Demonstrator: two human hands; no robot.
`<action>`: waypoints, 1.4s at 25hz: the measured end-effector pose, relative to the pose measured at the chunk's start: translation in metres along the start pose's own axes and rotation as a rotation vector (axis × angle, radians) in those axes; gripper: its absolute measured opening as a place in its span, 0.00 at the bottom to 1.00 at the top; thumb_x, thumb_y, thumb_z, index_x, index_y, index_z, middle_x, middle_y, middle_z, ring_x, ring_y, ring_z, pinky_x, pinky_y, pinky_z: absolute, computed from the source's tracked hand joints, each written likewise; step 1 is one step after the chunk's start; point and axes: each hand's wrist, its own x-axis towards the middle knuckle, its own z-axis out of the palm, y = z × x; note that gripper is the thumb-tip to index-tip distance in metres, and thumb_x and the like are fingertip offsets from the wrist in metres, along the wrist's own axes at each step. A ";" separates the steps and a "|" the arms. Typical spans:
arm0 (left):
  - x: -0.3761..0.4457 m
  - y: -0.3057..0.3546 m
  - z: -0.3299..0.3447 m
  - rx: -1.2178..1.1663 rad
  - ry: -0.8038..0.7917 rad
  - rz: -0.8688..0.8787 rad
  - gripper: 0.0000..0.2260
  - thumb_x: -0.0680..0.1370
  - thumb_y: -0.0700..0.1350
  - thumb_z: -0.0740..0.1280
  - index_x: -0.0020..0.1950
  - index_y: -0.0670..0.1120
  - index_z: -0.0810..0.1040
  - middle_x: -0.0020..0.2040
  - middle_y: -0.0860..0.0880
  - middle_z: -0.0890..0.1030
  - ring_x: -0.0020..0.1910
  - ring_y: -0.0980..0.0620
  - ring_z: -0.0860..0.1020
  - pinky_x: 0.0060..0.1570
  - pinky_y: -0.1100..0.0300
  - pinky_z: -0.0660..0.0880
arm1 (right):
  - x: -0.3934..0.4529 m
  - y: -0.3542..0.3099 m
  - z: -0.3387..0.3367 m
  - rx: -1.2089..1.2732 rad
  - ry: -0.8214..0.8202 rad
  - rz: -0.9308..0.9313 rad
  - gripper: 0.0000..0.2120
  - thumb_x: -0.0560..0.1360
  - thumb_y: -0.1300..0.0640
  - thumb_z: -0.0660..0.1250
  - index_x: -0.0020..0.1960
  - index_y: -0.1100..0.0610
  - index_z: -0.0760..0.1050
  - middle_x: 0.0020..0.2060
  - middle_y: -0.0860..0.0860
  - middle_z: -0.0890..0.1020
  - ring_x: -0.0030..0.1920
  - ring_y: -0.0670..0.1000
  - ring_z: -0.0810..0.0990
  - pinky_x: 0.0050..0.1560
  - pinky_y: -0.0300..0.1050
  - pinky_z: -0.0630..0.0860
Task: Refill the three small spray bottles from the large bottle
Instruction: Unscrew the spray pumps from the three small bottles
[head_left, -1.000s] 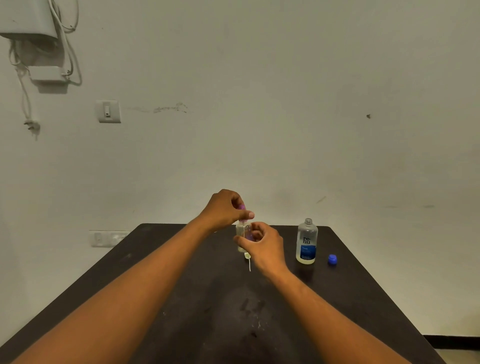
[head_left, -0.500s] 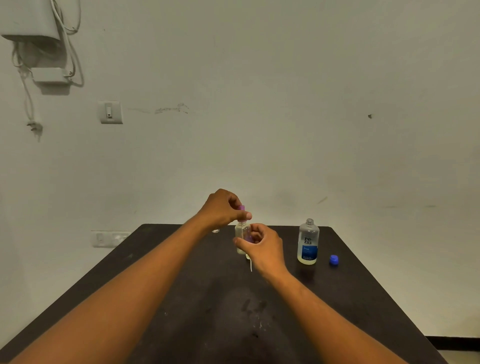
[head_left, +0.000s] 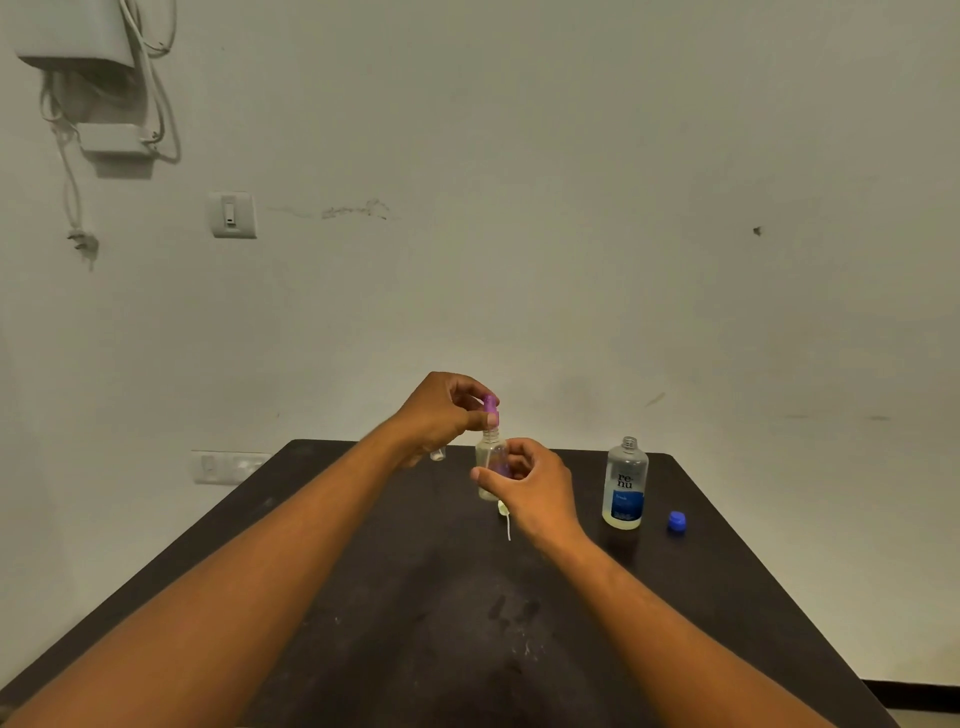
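My right hand grips a small clear spray bottle upright above the dark table. My left hand pinches its purple spray head, raised just above the bottle's neck. The large clear bottle with a blue label stands uncapped to the right, and its blue cap lies beside it. A yellowish spray head with a dip tube lies on the table under my right hand. Part of another small clear item shows behind my left wrist.
The table ends at a pale wall just beyond the bottles. A wall switch, a socket plate and a box with hanging cables are on the wall to the left.
My left hand has lifted the purple spray head slightly up off the small bottle's neck. My right hand and the large bottle have stayed in place.
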 end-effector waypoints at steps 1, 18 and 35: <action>0.002 -0.001 -0.002 -0.010 0.024 -0.007 0.10 0.75 0.41 0.77 0.56 0.44 0.85 0.50 0.46 0.87 0.53 0.47 0.84 0.49 0.61 0.79 | 0.000 0.000 0.001 -0.001 -0.008 0.003 0.18 0.69 0.50 0.80 0.55 0.47 0.77 0.47 0.40 0.82 0.47 0.43 0.83 0.44 0.30 0.78; 0.041 -0.043 -0.073 0.026 0.255 0.004 0.15 0.77 0.43 0.75 0.63 0.45 0.82 0.48 0.43 0.87 0.42 0.49 0.80 0.54 0.49 0.81 | 0.037 0.032 0.051 -0.071 -0.102 0.069 0.21 0.69 0.50 0.80 0.59 0.52 0.79 0.53 0.45 0.83 0.50 0.45 0.82 0.48 0.32 0.78; 0.055 -0.200 -0.030 0.180 0.065 -0.187 0.13 0.78 0.44 0.74 0.62 0.46 0.82 0.46 0.46 0.86 0.46 0.48 0.83 0.53 0.50 0.80 | 0.069 0.108 0.119 -0.198 -0.021 0.298 0.20 0.67 0.56 0.82 0.55 0.54 0.78 0.48 0.48 0.82 0.47 0.48 0.82 0.45 0.38 0.78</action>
